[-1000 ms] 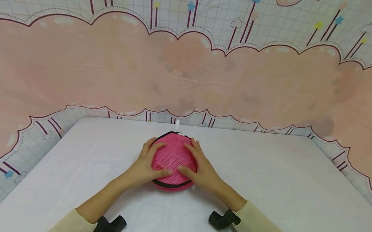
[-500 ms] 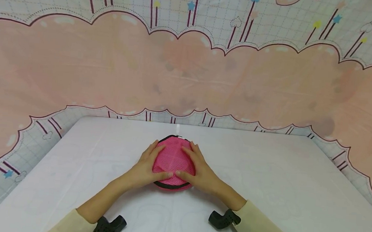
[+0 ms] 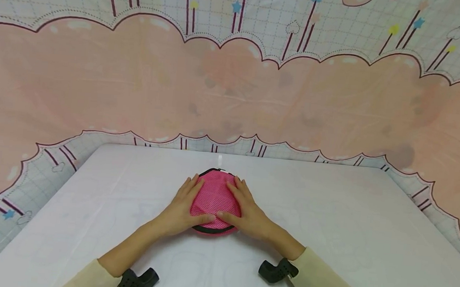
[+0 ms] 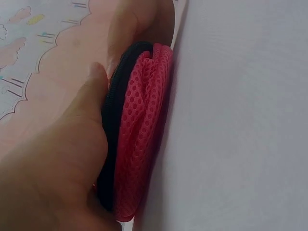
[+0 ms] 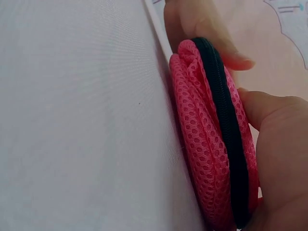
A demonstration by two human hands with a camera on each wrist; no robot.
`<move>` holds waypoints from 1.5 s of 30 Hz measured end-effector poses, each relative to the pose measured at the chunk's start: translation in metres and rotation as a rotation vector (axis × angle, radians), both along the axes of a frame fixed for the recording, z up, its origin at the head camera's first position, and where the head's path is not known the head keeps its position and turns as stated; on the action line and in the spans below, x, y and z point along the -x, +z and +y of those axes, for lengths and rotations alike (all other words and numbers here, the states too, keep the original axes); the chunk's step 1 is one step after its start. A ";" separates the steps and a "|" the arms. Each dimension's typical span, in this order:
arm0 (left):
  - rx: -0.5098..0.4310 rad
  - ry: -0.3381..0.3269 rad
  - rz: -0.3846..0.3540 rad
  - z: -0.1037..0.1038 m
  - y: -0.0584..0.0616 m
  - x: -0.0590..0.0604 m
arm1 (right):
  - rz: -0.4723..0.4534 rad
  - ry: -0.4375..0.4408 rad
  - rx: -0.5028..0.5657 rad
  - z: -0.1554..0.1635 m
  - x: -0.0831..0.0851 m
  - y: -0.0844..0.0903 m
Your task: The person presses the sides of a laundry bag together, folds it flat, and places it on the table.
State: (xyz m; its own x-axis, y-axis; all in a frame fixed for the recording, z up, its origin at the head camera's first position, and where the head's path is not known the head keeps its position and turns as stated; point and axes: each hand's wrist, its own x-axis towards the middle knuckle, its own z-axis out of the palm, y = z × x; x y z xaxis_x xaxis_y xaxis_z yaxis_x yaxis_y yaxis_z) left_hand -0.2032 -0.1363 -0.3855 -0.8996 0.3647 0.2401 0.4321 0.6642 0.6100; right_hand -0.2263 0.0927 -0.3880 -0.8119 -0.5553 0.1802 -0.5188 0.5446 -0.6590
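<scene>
A round pink mesh pouch (image 3: 215, 198) with a black zip round its edge lies on the white table. My left hand (image 3: 180, 209) rests along its left side, thumb laid across the top and fingers stretched along the far edge. On the other side my right hand (image 3: 250, 212) lies the same way, its thumb tip close to the left one. Seen low in the left wrist view, the pouch's mesh side wall (image 4: 139, 130) is creased. The black zip (image 5: 226, 120) shows in the right wrist view, under the thumb side of the right hand.
A white cloth (image 3: 349, 225) covers the table, and its far edge runs behind the pouch. Beyond hangs a peach and white printed curtain (image 3: 177, 90). Black wrist mounts (image 3: 278, 270) sit at both cuffs, over beige sleeves (image 3: 332, 286).
The far edge of the pouch has come down slightly and the pouch looks a little smaller. Both hands have flattened against its sides, their fingers straighter than before.
</scene>
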 end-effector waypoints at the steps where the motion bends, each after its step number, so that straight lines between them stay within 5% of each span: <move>1: -0.011 -0.001 -0.010 0.000 0.000 0.000 | -0.008 -0.003 0.003 0.000 0.000 0.000; 15: -0.044 0.007 -0.049 0.000 -0.001 -0.001 | -0.072 -0.001 0.053 0.001 0.003 -0.003; 45: 0.007 -0.009 -0.001 -0.003 -0.007 0.002 | -0.066 0.011 0.036 0.000 0.001 -0.002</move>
